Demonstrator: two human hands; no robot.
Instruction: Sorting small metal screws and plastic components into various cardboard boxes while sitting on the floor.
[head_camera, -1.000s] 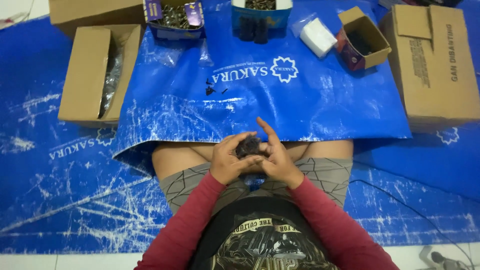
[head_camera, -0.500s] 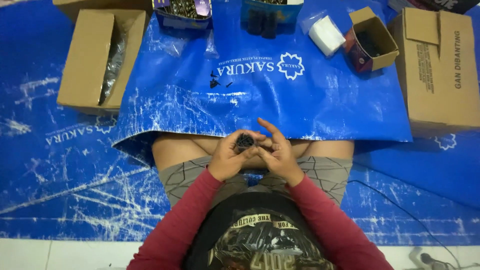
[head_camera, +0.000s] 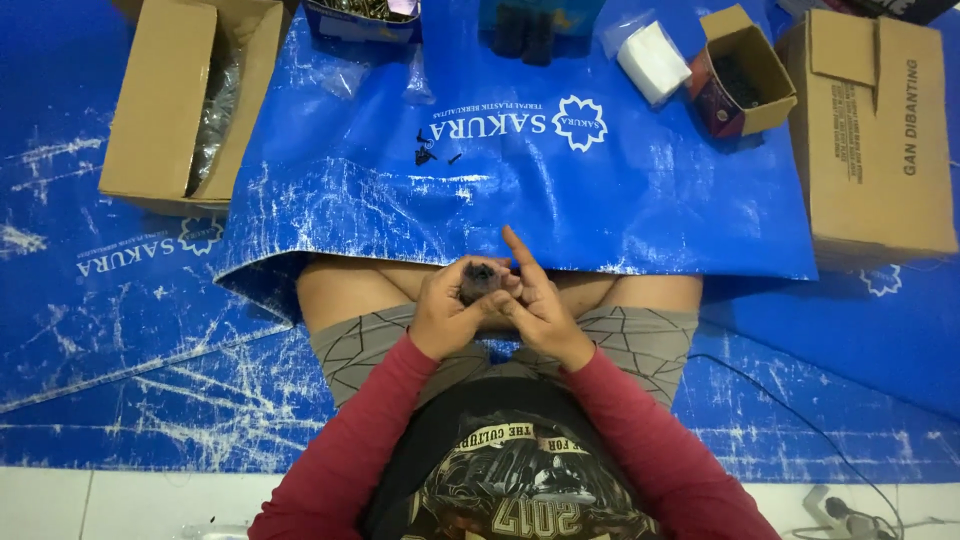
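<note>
Hands stayed clasped: left hand (head_camera: 450, 305), right hand (head_camera: 535, 300) grip dark part (head_camera: 480, 280).

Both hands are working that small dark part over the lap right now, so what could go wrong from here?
1. The small dark part is pinched between the left hand and right hand above the lap; a slip could drop it into the folds of the blue tarp.
2. Tiny black pieces lie loose on the tarp; shifting the legs beneath it might scatter them.

Makeshift floor packing spot: blue tarp (head_camera: 620, 200) ahead of the hands, cardboard boxes (head_camera: 870, 130) and parts trays (head_camera: 365, 18) beyond.
</note>
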